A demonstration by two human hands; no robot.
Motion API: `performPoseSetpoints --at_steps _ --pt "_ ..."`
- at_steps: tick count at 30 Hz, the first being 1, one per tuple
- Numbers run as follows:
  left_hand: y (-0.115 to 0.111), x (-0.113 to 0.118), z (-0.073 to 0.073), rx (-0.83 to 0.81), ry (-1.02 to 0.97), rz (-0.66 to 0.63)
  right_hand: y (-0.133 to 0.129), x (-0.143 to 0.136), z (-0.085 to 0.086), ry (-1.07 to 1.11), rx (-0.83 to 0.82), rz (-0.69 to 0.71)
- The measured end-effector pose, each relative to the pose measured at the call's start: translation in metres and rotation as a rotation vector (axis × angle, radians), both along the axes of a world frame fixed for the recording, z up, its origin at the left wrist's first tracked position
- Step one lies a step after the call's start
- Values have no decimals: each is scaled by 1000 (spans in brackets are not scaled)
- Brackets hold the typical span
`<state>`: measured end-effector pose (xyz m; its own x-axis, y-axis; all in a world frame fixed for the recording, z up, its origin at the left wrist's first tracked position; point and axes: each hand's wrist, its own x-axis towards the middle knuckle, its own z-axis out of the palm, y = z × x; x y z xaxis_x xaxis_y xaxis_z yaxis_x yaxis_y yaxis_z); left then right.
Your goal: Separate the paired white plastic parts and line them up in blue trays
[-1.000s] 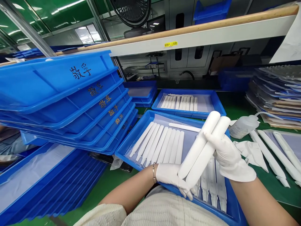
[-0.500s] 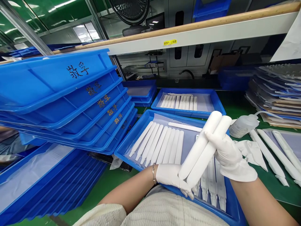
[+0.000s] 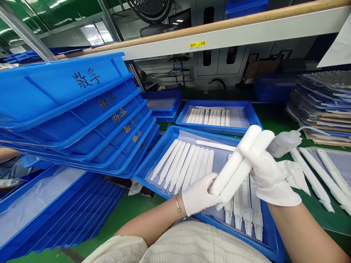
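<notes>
Two long white plastic parts [image 3: 238,160] with rounded ends lie side by side, tilted, above a blue tray [image 3: 149,149]. Around their upper half wraps my gloved right hand [image 3: 263,171], thumb across the front. My gloved left hand [image 3: 200,195] is closed on their lower ends, with a bracelet at the wrist. In the tray, several similar white parts [image 3: 182,166] rest in a row at the left, smooth side up. More of them [image 3: 246,212] lie at the right with ribbed ends toward me, partly hidden by the held parts.
A leaning stack of blue trays [image 3: 63,98] rises at the left. Behind the near tray is another tray [image 3: 253,117] holding white parts. To the right are a squeeze bottle [image 3: 283,142], loose white parts [image 3: 312,179] and a paper stack [image 3: 323,109]. A shelf beam [image 3: 233,31] crosses above.
My left hand has shifted from beneath the lower ends to a grip round them. The two parts have moved slightly up and to the right with my right hand.
</notes>
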<state>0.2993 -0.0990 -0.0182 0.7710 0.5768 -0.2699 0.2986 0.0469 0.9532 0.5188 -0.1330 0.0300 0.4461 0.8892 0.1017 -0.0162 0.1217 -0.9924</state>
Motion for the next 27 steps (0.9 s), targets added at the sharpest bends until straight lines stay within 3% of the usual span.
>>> performPoseSetpoints --at_steps 6,9,15,20,27 --pt "2 12 -12 -43 -164 98 4 1 3 22 -105 -46" --pt "4 16 -6 -102 -187 139 5 6 2 -1 -170 -76" --pt "5 21 4 -316 -44 211 6 10 0 94 -214 -119" --pt "3 20 -4 -389 -163 83 10 9 -5 184 -287 8" --pt "-1 23 -8 -596 -330 -69 14 6 -2 224 -306 60"
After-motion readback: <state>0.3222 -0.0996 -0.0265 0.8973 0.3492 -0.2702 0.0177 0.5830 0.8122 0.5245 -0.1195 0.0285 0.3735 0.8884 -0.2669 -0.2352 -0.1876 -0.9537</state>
